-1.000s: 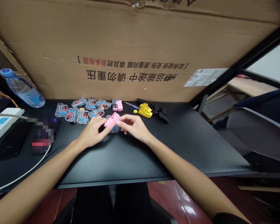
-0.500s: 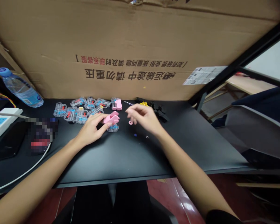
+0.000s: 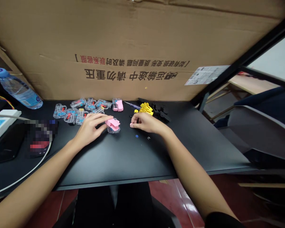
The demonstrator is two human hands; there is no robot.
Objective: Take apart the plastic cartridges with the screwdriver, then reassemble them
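Note:
My left hand (image 3: 90, 129) reaches in from the left, with thumb and forefinger at the end of a pink plastic piece (image 3: 112, 123). That piece sits on a transparent plastic case (image 3: 113, 130). My right hand (image 3: 147, 123) rests on the black desk (image 3: 114, 164) to the right, fingertips down and curled together. Whether anything lies under those fingertips is hidden. A small blue disc (image 3: 136, 136) and a tiny pale ring (image 3: 148, 138) lie just below my right hand.
Several transparent cases with blue and red parts (image 3: 78, 109) lie behind my left hand, beside another pink piece (image 3: 118, 105). A screwdriver (image 3: 131, 105), yellow parts (image 3: 146, 108) and black parts (image 3: 161, 113) lie at the back. A power strip (image 3: 1, 123) and water bottle (image 3: 17, 88) are at left.
My right hand has come down from the air onto the desk, over the spot where a small pink ring lay. The pink piece now sits on the transparent case, with my left hand at its end.

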